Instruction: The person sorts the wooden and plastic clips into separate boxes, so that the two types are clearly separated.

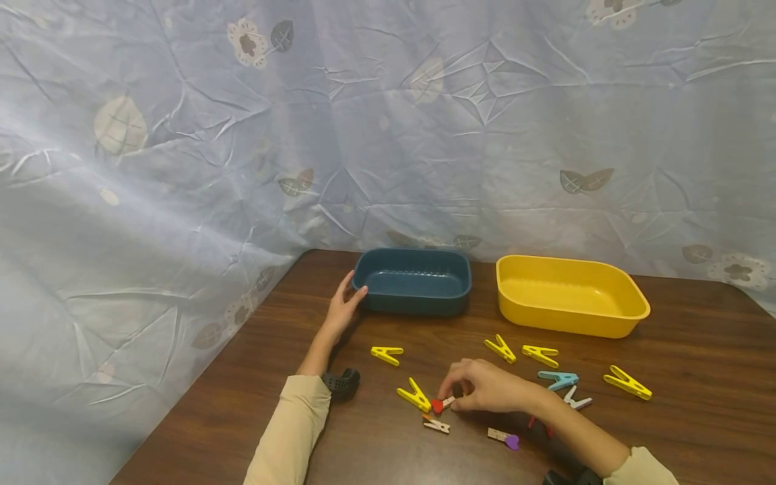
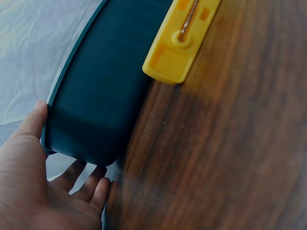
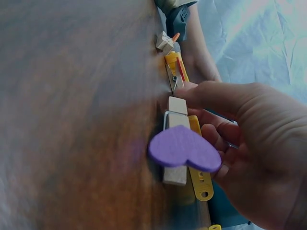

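At the left end of the dark teal bin, the left hand grips its corner, the thumb against one side and the fingers round the end in the left wrist view. The right hand pinches a small wooden clothespin with a red heart, low over the table. Beside it lie a yellow clip and a wooden clothespin with an orange part. A clothespin with a purple heart lies closer to the right wrist camera, partly in front of that hand's fingers.
A yellow bin stands right of the teal one. Several yellow clips, a blue clip and a white clip lie on the brown table. Something red shows partly behind the right forearm. A patterned curtain hangs behind.
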`<control>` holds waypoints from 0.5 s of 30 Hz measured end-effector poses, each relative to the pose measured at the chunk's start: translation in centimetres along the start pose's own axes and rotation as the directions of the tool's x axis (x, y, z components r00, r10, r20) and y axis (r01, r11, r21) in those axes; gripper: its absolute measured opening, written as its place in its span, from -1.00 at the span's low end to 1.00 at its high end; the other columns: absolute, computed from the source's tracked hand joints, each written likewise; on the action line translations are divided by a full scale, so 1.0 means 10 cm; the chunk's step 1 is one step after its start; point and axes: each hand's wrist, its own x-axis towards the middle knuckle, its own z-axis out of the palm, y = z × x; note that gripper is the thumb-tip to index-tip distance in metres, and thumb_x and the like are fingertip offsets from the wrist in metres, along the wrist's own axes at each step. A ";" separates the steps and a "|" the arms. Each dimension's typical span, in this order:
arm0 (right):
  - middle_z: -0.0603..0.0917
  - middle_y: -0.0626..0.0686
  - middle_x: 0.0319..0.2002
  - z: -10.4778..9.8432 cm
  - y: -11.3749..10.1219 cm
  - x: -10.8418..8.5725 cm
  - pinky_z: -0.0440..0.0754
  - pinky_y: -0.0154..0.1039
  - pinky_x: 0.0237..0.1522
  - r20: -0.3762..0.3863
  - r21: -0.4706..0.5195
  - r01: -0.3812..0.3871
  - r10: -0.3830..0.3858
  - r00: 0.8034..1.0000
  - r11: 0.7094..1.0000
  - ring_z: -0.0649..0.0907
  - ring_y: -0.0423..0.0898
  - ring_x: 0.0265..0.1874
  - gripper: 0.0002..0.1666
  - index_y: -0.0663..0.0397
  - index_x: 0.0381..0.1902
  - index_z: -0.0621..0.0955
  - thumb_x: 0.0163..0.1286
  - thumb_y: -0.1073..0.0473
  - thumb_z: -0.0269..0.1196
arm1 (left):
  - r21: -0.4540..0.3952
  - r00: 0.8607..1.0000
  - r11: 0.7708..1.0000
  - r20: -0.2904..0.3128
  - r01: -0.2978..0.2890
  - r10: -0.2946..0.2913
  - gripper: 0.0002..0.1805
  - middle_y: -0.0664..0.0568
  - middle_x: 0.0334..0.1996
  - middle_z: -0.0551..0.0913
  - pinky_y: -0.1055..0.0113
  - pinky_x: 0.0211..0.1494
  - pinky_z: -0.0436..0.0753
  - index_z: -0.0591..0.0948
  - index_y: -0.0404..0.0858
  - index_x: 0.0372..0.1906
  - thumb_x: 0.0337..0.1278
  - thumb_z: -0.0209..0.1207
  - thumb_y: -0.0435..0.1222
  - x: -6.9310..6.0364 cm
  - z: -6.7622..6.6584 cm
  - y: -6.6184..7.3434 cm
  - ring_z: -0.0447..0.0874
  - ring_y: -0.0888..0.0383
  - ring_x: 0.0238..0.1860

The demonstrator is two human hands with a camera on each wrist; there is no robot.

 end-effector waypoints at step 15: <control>0.48 -0.28 -0.44 0.00 -0.02 -0.01 0.42 -0.40 -0.45 -0.037 0.026 -0.002 0.003 0.999 1.000 0.42 -0.33 -0.51 -0.89 -0.10 -0.31 0.64 0.18 0.19 0.30 | 0.018 0.999 1.000 -0.049 -0.021 0.022 -0.28 -0.34 0.28 0.19 -0.03 0.22 0.24 0.09 -0.19 0.41 0.23 0.12 -0.15 0.17 0.00 -0.30 0.19 -0.17 0.26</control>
